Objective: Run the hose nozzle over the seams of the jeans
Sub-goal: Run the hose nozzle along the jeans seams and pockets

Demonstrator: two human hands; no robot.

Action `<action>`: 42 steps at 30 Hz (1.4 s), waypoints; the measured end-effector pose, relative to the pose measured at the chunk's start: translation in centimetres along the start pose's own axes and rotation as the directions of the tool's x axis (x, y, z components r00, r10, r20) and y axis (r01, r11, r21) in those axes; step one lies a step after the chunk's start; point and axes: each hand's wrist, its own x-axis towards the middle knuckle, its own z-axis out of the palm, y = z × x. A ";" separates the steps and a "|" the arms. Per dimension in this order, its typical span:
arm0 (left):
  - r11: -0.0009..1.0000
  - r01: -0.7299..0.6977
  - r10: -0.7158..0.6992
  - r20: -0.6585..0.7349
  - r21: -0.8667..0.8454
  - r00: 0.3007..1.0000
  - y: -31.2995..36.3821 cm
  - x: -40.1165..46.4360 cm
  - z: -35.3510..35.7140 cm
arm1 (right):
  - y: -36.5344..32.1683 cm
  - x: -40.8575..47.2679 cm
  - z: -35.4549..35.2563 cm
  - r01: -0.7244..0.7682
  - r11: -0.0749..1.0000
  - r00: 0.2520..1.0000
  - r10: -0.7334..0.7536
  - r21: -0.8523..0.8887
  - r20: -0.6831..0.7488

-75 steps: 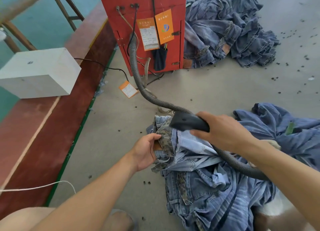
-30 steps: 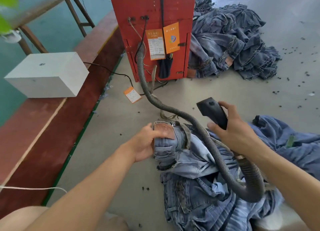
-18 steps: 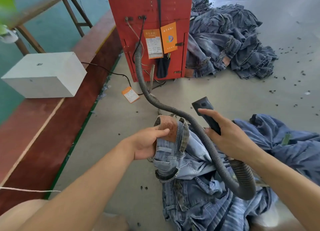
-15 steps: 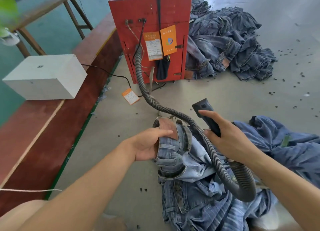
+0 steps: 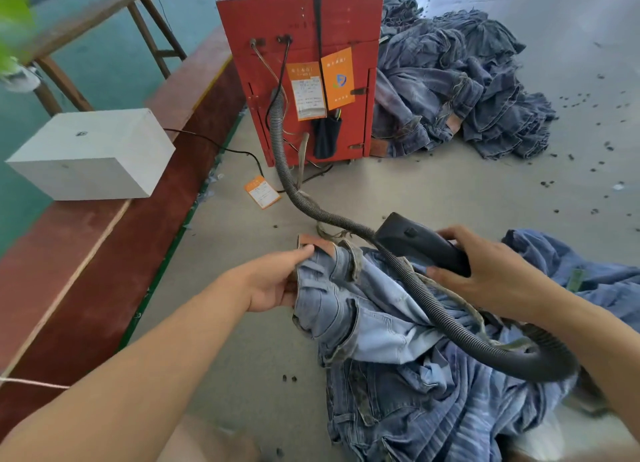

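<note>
On the grey floor [image 5: 433, 191], crumpled jeans [image 5: 374, 323] lie with their waistband pinched up by the left hand [image 5: 273, 281]. Just above them, the right hand [image 5: 485, 271] grips the black nozzle [image 5: 415, 243], its ribbed hose [image 5: 346, 219] looping back to a red machine [image 5: 298, 21].

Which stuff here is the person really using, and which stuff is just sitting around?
Being used:
- hose nozzle, gripped by the right hand
- jeans, waistband held by the left hand
- hose, running from the red box

Just lying about:
- heap of jeans behind
- white box
- orange tag on the floor
</note>
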 end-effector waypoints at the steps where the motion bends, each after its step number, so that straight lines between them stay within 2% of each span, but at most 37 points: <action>1: 0.996 -0.011 0.011 0.006 -0.084 1.000 0.1 0.3 -0.3 | 0.2 -0.2 0.2 0.002 1.000 1.000 -0.002 -0.002 0.005; 3: 0.976 -0.032 0.052 0.087 -0.214 0.995 0.1 0.4 -0.8 | 0.4 -0.4 0.8 0.022 1.000 1.000 -0.021 0.003 -0.010; 4: 0.979 -0.055 0.084 0.139 -0.197 0.987 0.0 0.5 -1.1 | 0.4 -0.5 1.0 0.033 0.999 0.999 -0.032 0.009 -0.025; 6: 0.992 -0.129 0.123 0.202 0.016 0.972 -0.4 0.9 -1.4 | 0.3 -0.4 1.3 0.040 0.998 0.998 -0.038 0.037 -0.053; 7: 0.979 -0.148 0.122 0.180 0.140 0.976 -0.7 1.3 -1.2 | 0.3 -0.3 1.4 0.041 0.998 0.997 -0.038 0.047 -0.060; 9: 0.932 -0.130 0.137 0.002 0.339 0.991 -1.5 1.9 -0.2 | 0.3 -0.1 1.4 0.045 0.998 0.996 -0.042 0.043 -0.073; 10: 0.887 -0.122 0.192 -0.117 0.445 0.974 -1.9 2.2 0.3 | 0.3 0.0 1.5 0.052 0.998 0.995 -0.049 0.035 -0.082; 11: 0.831 -0.117 0.277 -0.221 0.544 0.935 -2.3 2.5 0.6 | 0.3 0.1 1.5 0.062 0.998 0.994 -0.060 0.026 -0.090; 13: 0.730 -0.179 0.505 -0.344 0.660 0.792 -3.6 3.8 0.5 | 0.2 0.2 1.6 0.091 0.996 0.991 -0.089 0.022 -0.101; 15: 0.751 -0.254 0.590 -0.448 0.609 0.671 -4.3 4.4 0.3 | 0.2 0.3 1.8 0.116 0.993 0.988 -0.112 0.027 -0.107; 16: 0.762 -0.257 0.592 -0.480 0.594 0.648 -4.6 4.8 0.2 | 0.2 0.4 1.9 0.123 0.992 0.988 -0.120 0.027 -0.101; 18: 0.740 -0.215 0.566 -0.416 0.638 0.712 -5.1 5.0 0.6 | 0.3 0.5 2.1 0.132 0.991 0.988 -0.130 0.026 -0.081; 19: 0.686 -0.156 0.530 -0.340 0.711 0.777 -5.4 5.0 0.8 | 0.3 0.6 2.2 0.140 0.990 0.988 -0.138 0.024 -0.072; 20: 0.575 -0.041 0.458 -0.280 0.817 0.843 -5.7 4.9 1.0 | 0.3 0.7 2.3 0.147 0.989 0.987 -0.145 0.018 -0.064; 21: 0.393 0.096 0.419 -0.271 0.915 0.866 -6.2 5.0 1.0 | 0.3 0.7 2.4 0.151 0.988 0.987 -0.150 0.011 -0.056; 22: 0.186 0.202 0.426 -0.264 0.962 0.865 -6.8 5.2 1.0 | 0.3 0.7 2.6 0.154 0.988 0.987 -0.153 0.010 -0.047; 23: 0.063 0.239 0.468 -0.240 0.969 0.851 -7.2 5.3 1.1 | 0.2 0.8 2.7 0.157 0.987 0.987 -0.157 0.014 -0.039; 24: 0.054 0.213 0.510 -0.210 0.976 0.834 -7.5 5.5 1.1 | 0.2 0.9 2.8 0.160 0.987 0.987 -0.160 0.017 -0.029; 25: 0.116 0.160 0.531 -0.197 0.980 0.824 -7.4 5.6 1.1 | 0.1 0.9 2.9 0.162 0.987 0.987 -0.161 0.015 -0.021; 28: 0.511 -0.053 0.498 -0.245 0.858 0.832 -6.3 5.5 0.3 | 0.2 1.0 2.8 0.171 0.985 0.985 -0.171 0.007 -0.008; 31: 0.822 -0.214 0.430 -0.328 0.527 0.841 -5.4 4.9 0.2 | 0.2 0.9 2.6 0.181 0.983 0.984 -0.181 0.021 -0.004; 33: 0.941 -0.272 0.329 -0.348 0.203 0.878 -5.1 4.6 0.7 | 0.0 0.8 2.5 0.187 0.982 0.982 -0.187 0.031 0.008; 35: 0.958 -0.246 0.191 -0.316 -0.144 0.929 -5.0 4.6 1.1 | -0.2 0.6 2.2 0.187 0.981 0.981 -0.188 0.043 0.035; 37: 0.918 -0.194 0.118 -0.230 -0.346 0.966 -4.9 4.4 1.4 | -0.4 0.5 1.9 0.202 0.979 0.976 -0.204 0.034 0.076; 42: 0.866 -0.190 0.169 -0.088 -0.463 0.982 -4.8 3.9 2.1 | -0.3 0.8 2.0 0.122 0.992 0.981 -0.113 -0.044 0.158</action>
